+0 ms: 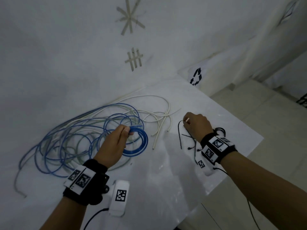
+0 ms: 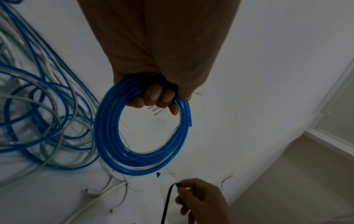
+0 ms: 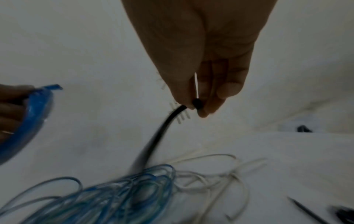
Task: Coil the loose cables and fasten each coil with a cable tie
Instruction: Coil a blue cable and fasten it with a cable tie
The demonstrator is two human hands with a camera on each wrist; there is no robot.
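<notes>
Fingers (image 2: 153,97) of the left hand (image 1: 113,145) curl through the blue coil (image 2: 141,133); the right hand (image 1: 197,125) pinches the head of a black cable tie (image 3: 162,128).

Held just above the white desk (image 1: 166,180), the coil hangs beside the loose blue and grey cables (image 1: 66,140) sprawled to its left, with white cables (image 1: 157,117) lying between the two hands. More black ties (image 1: 189,140) lie under the right wrist, close to the desk's right edge (image 1: 232,173), which drops to a pale tiled floor (image 1: 265,130). Bare desk surface shows nearer the person, between the forearms. Behind the desk a white wall (image 1: 66,47) carries taped strips (image 1: 134,58), and a white bag with a recycling mark (image 1: 196,77) sits at the far corner.
</notes>
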